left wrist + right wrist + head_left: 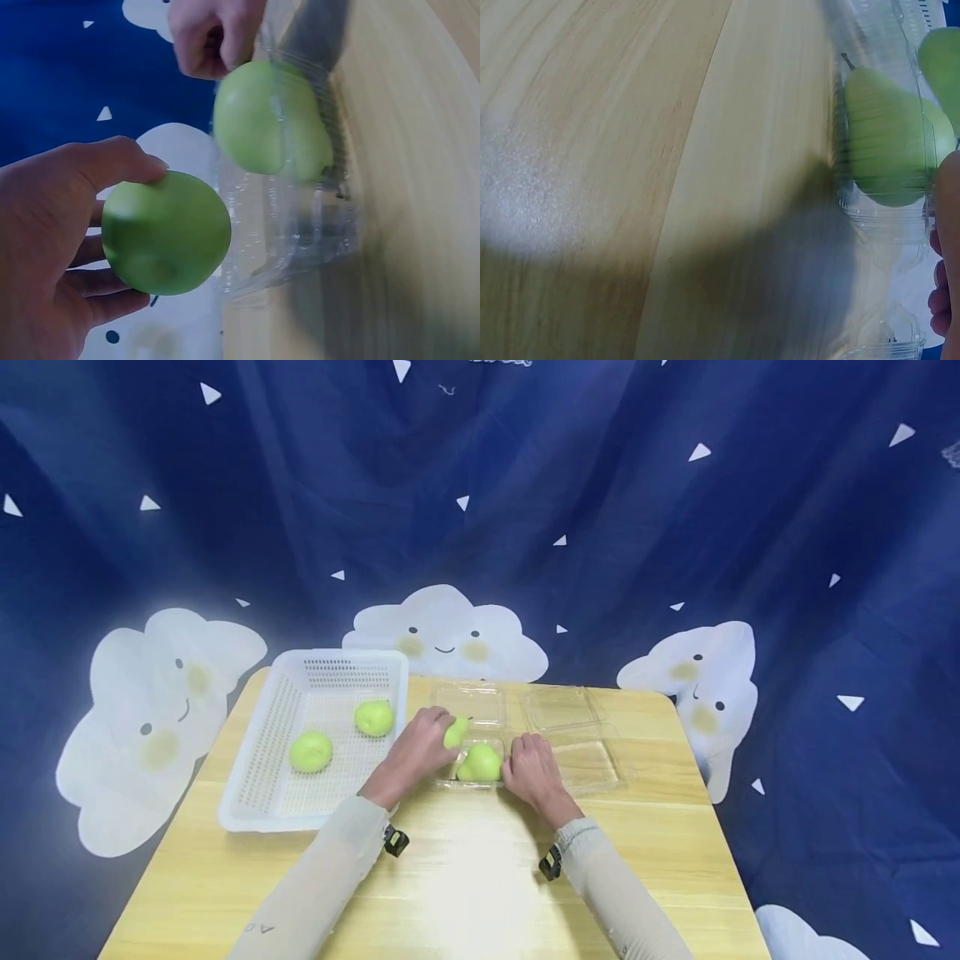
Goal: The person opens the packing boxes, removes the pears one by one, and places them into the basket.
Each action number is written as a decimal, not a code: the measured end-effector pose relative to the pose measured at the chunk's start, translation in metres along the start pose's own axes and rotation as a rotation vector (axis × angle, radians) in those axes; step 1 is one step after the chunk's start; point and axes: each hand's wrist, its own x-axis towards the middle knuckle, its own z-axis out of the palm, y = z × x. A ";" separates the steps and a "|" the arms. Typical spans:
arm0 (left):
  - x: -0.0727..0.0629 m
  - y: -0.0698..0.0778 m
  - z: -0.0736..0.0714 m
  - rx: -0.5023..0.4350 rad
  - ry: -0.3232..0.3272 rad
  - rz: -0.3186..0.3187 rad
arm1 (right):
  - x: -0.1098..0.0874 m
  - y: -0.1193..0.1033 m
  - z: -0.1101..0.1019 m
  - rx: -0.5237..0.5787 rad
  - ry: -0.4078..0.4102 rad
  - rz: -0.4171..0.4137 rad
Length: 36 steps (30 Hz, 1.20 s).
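Note:
My left hand (pixel 416 750) grips a green pear (pixel 166 232) between thumb and fingers, beside and above a clear plastic box (pixel 259 277). Another green pear (pixel 482 762) lies inside that box, and in the right wrist view its stem points away from my right hand. At the box's right end is my right hand (pixel 534 768), fingers curled and pinching the rim close to the pear. Only the edge of this hand shows in the right wrist view.
A white perforated basket (pixel 247 768) stands at the left with two green pears (pixel 311 752) (pixel 373 718) in it. Behind the box is its clear lid (pixel 471 703). Another clear container (pixel 588 764) lies open to the right on the wooden table (pixel 652 860). A blue curtain hangs behind.

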 end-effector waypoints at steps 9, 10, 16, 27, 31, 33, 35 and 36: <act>0.001 -0.002 -0.017 -0.042 0.021 -0.069 | 0.000 0.001 0.001 0.010 -0.013 0.003; 0.002 -0.002 -0.018 -0.042 0.026 -0.068 | 0.000 0.001 0.002 0.010 -0.009 0.001; 0.002 0.000 -0.027 -0.044 0.047 -0.042 | -0.001 0.002 0.002 0.005 0.006 0.000; -0.013 -0.007 -0.042 0.006 0.103 -0.023 | 0.000 -0.001 0.002 -0.001 0.014 -0.013; -0.016 -0.009 -0.046 0.030 0.117 -0.011 | -0.001 -0.001 0.000 0.009 0.012 0.006; -0.018 -0.010 -0.047 0.043 0.122 -0.001 | -0.001 -0.001 0.000 0.012 0.006 0.012; -0.020 -0.011 -0.048 0.056 0.131 0.015 | -0.001 -0.001 0.000 0.012 0.004 0.014; -0.021 -0.012 -0.048 0.059 0.140 0.025 | -0.001 -0.001 0.000 0.011 0.004 0.015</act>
